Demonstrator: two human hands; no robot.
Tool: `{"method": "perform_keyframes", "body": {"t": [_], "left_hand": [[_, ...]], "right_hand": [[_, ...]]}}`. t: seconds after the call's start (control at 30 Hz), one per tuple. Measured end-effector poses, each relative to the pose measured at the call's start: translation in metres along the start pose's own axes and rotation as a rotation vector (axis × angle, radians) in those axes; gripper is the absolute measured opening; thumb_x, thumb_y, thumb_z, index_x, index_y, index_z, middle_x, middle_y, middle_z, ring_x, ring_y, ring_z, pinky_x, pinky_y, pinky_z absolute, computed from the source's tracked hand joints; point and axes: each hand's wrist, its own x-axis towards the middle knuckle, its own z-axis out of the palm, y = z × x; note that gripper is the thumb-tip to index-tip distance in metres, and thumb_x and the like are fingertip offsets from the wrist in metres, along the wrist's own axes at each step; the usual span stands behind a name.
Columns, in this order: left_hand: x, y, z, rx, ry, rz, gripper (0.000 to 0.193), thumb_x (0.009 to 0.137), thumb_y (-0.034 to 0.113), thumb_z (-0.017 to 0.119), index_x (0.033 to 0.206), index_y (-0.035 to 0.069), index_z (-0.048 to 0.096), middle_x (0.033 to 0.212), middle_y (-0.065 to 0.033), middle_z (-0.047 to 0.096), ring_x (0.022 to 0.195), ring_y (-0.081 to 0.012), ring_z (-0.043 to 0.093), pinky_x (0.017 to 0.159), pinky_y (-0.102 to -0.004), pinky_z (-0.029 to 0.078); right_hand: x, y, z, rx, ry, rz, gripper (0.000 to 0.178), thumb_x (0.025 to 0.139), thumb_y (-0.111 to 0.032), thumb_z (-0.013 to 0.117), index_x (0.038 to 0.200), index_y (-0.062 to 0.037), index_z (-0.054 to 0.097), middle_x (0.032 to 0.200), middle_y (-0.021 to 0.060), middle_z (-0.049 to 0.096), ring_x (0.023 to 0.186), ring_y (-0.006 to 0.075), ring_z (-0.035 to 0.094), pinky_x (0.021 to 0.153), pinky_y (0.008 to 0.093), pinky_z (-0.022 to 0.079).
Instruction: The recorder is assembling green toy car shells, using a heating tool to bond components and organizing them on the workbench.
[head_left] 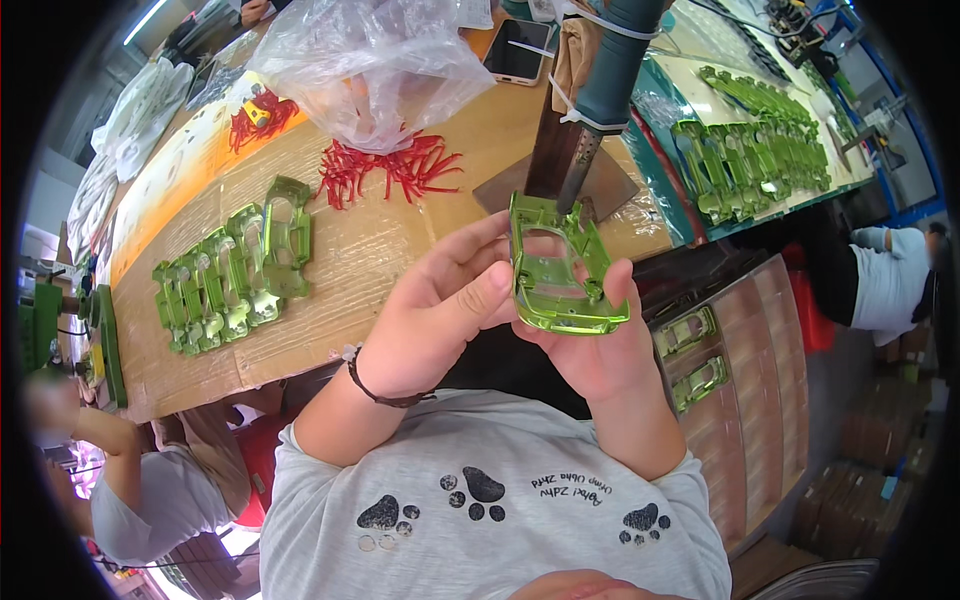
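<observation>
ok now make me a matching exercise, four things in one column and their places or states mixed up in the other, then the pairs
Things
1. phone
2. dark bracelet
3. green car shell by the metal nozzle
4. strips beside the clear plastic bag

Places and states
A. held between the left hand and the right hand
B. red, in a loose heap
C. on the table, right of the bag
D. around the left wrist

Pairs: 1-C, 2-D, 3-A, 4-B
</observation>
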Motion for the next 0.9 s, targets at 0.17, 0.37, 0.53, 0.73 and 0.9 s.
{"method": "perform_keyframes", "body": {"t": [0.17, 0.37, 0.53, 0.73, 0.9], "left_hand": [[-0.001, -0.002, -0.002, -0.006, -0.005, 0.007, 0.063, 0.101, 0.018, 0.054, 0.149, -0.007, 0.023, 0.14, -0.0197, 0.049, 0.127, -0.0271, 0.053, 0.103, -0.0361, 0.045], [-0.006, -0.018, -0.01, 0.032, -0.049, -0.077, 0.064, 0.1, 0.014, 0.056, 0.15, -0.005, 0.022, 0.135, -0.0174, 0.052, 0.12, -0.0227, 0.055, 0.098, -0.0338, 0.048], [-0.021, -0.023, -0.024, 0.434, -0.368, -0.31, 0.053, 0.094, 0.003, 0.06, 0.143, -0.004, 0.04, 0.115, -0.0132, 0.06, 0.103, -0.0188, 0.061, 0.091, -0.0321, 0.05], [-0.029, 0.001, -0.034, 0.725, -0.663, -0.114, 0.052, 0.086, 0.002, 0.065, 0.134, -0.008, 0.05, 0.111, -0.0168, 0.063, 0.102, -0.024, 0.062, 0.091, -0.0338, 0.048], [-0.058, 0.024, -0.063, 0.82, -0.336, -0.013, 0.058, 0.082, 0.013, 0.063, 0.133, -0.01, 0.049, 0.111, -0.0205, 0.063, 0.1, -0.027, 0.061, 0.093, -0.0364, 0.046]], "right_hand": [[-0.001, 0.001, 0.002, -0.005, -0.016, -0.02, 0.074, 0.082, -0.058, 0.071, 0.135, -0.0145, 0.042, 0.121, 0.0012, 0.059, 0.106, 0.0167, 0.064, 0.072, 0.0282, 0.054], [-0.019, 0.012, -0.014, 0.04, 0.023, -0.04, 0.082, 0.079, -0.054, 0.076, 0.138, -0.0136, 0.037, 0.126, 0.0035, 0.055, 0.113, 0.0192, 0.06, 0.087, 0.0362, 0.055], [-0.07, 0.031, -0.065, 0.039, 0.144, -0.213, 0.089, 0.077, -0.043, 0.081, 0.145, -0.0098, 0.034, 0.139, 0.0082, 0.048, 0.115, 0.0214, 0.058, 0.087, 0.037, 0.054], [-0.16, 0.008, -0.15, 0.157, 0.728, -0.528, 0.041, 0.09, -0.027, 0.058, 0.127, -0.0118, 0.05, 0.114, 0.0061, 0.061, 0.105, 0.0201, 0.06, 0.084, 0.0363, 0.05], [-0.24, -0.002, -0.193, 0.059, 1.223, -0.63, 0.027, 0.089, -0.032, 0.057, 0.108, -0.0127, 0.058, 0.1, 0.004, 0.065, 0.086, 0.0161, 0.058, 0.069, 0.0304, 0.044]]}}
